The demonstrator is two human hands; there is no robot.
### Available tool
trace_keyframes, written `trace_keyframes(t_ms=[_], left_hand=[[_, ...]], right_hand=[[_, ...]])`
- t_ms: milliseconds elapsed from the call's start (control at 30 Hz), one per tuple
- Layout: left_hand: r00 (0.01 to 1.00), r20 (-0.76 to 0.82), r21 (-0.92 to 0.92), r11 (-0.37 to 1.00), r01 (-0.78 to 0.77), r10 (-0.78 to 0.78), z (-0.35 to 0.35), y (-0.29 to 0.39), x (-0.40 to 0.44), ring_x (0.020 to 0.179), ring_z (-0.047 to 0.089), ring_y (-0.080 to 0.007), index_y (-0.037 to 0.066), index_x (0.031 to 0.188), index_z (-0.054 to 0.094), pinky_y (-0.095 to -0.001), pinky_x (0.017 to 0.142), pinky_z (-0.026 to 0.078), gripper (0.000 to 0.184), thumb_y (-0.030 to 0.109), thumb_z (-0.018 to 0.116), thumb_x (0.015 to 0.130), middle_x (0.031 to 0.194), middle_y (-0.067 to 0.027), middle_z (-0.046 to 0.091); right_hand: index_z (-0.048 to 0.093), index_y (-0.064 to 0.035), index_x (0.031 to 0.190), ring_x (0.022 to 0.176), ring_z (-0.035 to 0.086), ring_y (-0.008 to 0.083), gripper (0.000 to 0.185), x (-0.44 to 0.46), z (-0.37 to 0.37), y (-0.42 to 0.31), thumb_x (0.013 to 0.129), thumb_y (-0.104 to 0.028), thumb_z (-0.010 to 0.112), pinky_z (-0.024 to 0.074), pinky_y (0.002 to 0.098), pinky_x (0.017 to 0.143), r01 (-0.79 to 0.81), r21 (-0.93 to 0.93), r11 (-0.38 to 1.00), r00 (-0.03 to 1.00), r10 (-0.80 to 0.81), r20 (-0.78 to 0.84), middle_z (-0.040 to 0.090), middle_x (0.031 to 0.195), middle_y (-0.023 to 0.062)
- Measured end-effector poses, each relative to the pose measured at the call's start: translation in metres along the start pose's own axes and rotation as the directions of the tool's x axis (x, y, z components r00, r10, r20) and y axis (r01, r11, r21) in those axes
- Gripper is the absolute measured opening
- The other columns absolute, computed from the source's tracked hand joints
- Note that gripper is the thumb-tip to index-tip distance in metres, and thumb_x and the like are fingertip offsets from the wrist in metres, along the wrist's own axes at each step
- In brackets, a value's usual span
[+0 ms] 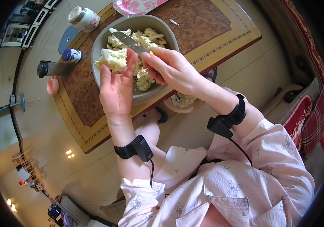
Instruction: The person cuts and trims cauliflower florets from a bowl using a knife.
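My left hand [117, 89] holds a piece of cauliflower [112, 59] between thumb and fingers, over the left side of a grey basin [97, 56]. My right hand [171, 68] is closed round the handle of a knife [131, 41]; its blade points up and left, just above the held piece. Whether the blade touches that piece I cannot tell. Several cut cauliflower florets [145, 80] lie in the basin under both hands. The knife's handle is mostly hidden by my right fingers.
The basin stands on a wooden table [196, 34]. Around it are a floral jar [84, 19], a blue-lidded container [72, 55], a dark-lidded bottle [50, 69], a pink cup [52, 86] and a floral tray [137, 5]. Below the table edge sits a bowl of scraps [182, 101].
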State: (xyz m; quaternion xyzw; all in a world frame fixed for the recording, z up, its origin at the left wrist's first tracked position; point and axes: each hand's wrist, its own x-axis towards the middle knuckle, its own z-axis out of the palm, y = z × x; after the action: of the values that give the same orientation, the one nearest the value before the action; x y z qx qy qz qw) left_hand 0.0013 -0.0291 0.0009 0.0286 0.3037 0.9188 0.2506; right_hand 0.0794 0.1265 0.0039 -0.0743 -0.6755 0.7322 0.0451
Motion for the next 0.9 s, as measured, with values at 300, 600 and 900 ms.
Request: trace_keyframes(t_ms=[300, 600, 900], left_hand=[[0.986, 0.167, -0.13, 0.991, 0.001, 0.021, 0.006, 0.002, 0.001, 0.139, 0.037, -0.0448, 0.011, 0.136, 0.049, -0.0549, 0.121, 0.026, 0.039, 0.025, 0.057, 0.1, 0.144, -0.0288, 0.043], [0.933, 0.32, 0.114, 0.971, -0.21, 0.164, 0.006, 0.001, -0.001, 0.145, 0.029, -0.0406, 0.006, 0.145, 0.041, -0.0538, 0.123, 0.014, 0.06, 0.017, 0.068, 0.092, 0.15, -0.0255, 0.039], [0.922, 0.35, 0.229, 0.939, -0.255, 0.165, 0.009, 0.001, -0.003, 0.146, 0.029, -0.0361, -0.005, 0.146, 0.037, -0.0507, 0.124, 0.014, 0.065, 0.021, 0.066, 0.095, 0.152, -0.0227, 0.039]], right_hand=[[0.05, -0.002, 0.096, 0.068, 0.061, 0.0407, 0.017, -0.014, 0.009, -0.001, 0.095, -0.015, 0.061, 0.0469, 0.0455, 0.057, 0.416, -0.467, 0.78, 0.861, -0.503, -0.073, 0.059, 0.075, 0.0187], [0.053, -0.002, 0.102, 0.07, 0.061, 0.0352, 0.024, -0.018, 0.009, 0.001, 0.088, -0.014, 0.067, 0.0499, 0.0414, 0.059, 0.545, -0.582, 0.603, 0.771, -0.634, 0.064, 0.058, 0.079, 0.0142], [0.054, -0.0023, 0.105, 0.075, 0.062, 0.0339, 0.023, -0.018, 0.012, 0.002, 0.088, -0.013, 0.066, 0.0514, 0.0415, 0.063, 0.522, -0.608, 0.598, 0.788, -0.611, 0.076, 0.058, 0.082, 0.0135]])
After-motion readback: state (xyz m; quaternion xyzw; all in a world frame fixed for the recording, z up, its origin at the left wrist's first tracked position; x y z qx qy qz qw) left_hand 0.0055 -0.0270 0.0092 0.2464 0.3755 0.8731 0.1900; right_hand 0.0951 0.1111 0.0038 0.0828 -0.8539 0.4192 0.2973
